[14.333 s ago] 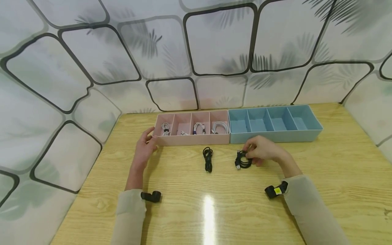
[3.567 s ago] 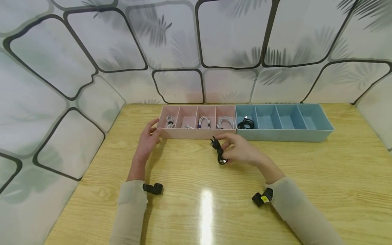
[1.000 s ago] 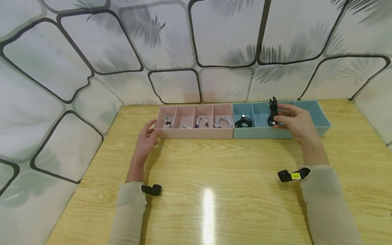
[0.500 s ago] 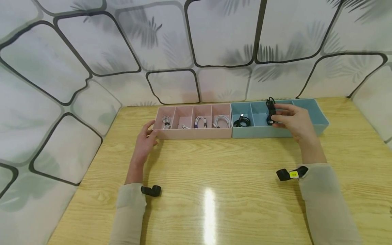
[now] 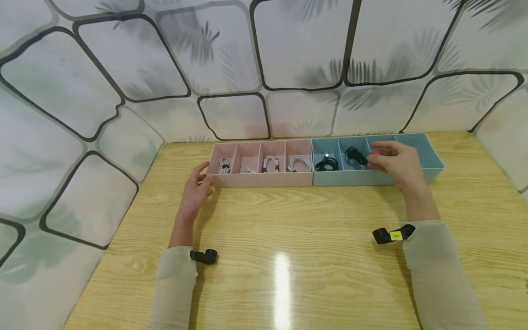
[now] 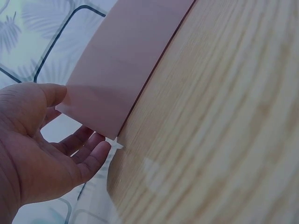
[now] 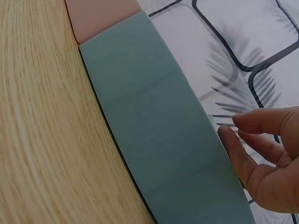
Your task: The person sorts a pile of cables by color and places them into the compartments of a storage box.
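Note:
A bundled black cable (image 5: 355,156) lies at a slant in the second compartment of the blue divided box (image 5: 375,179). Just right of it, above the box, is my right hand (image 5: 398,165); in the right wrist view its thumb and fingers stand apart with nothing between them. My left hand (image 5: 195,190) holds the left end of the pink divided box (image 5: 264,180), thumb at the front corner and fingers round the end. In the left wrist view the thumb presses the pink wall and the other fingers curl by the end edge.
Another coiled black cable (image 5: 327,162) lies in the blue box's leftmost compartment. White cables, among them a coiled white cable (image 5: 299,163), lie in the pink box. Both boxes stand end to end on the wooden table (image 5: 247,238), near the patterned wall covering (image 5: 301,50).
My right hand has let go of the bundled black cable, which has dropped from upright in the fingers into the second blue compartment. The left hand has stayed at the pink box.

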Demonstrator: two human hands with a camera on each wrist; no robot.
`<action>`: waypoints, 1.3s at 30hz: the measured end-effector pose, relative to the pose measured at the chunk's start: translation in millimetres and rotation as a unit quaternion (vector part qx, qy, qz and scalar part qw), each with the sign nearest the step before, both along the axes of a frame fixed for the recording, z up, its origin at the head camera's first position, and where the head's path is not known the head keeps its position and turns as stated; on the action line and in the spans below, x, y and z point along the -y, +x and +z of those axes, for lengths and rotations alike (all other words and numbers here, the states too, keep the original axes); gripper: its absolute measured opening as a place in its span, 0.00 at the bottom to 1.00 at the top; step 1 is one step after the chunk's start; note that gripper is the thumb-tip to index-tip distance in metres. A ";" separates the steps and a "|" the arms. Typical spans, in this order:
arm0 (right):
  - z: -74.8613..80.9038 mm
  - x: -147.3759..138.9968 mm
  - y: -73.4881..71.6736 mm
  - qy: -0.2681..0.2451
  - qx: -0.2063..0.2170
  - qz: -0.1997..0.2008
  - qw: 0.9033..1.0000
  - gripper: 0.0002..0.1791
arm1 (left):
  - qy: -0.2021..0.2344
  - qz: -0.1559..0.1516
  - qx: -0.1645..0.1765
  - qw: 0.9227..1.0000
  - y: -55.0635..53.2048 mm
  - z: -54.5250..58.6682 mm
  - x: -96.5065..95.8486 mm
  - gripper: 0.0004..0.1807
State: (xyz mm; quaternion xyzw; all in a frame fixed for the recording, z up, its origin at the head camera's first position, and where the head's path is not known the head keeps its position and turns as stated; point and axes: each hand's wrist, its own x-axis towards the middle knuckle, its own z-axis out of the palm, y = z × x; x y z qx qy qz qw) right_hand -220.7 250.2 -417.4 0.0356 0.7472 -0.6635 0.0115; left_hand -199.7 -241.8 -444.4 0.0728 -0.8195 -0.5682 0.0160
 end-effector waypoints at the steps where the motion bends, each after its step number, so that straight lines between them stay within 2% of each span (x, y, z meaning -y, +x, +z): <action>1: -0.3 -0.2 0.2 -0.004 -0.002 -0.001 1.000 0.27 | 0.000 0.001 -0.001 1.000 -0.4 -0.5 0.3 0.27; 10: -1.3 0.8 0.1 -0.008 -0.011 0.006 1.000 0.29 | -0.005 0.005 -0.003 1.000 -1.9 -5.3 2.9 0.27; 20: -1.9 0.9 -0.9 0.000 -0.001 0.011 1.000 0.29 | -0.011 0.001 0.000 1.000 -2.4 -4.1 4.1 0.27; 23: -1.8 1.0 0.1 -0.013 0.002 0.011 1.000 0.29 | -0.012 0.001 0.000 1.000 -3.0 -5.2 4.5 0.27; 32: -0.1 -4.9 4.1 -0.032 -0.018 0.006 0.999 0.20 | -0.058 -0.025 -0.006 0.998 -4.1 -5.8 3.5 0.29; 36: 1.5 -9.4 4.9 -0.034 -0.026 0.008 0.999 0.23 | -0.067 -0.029 -0.007 0.997 -6.3 -3.5 2.2 0.31; 39: 2.3 -11.7 6.5 -0.035 -0.026 0.010 0.999 0.24 | -0.074 -0.029 -0.022 0.997 -9.3 -1.4 1.1 0.32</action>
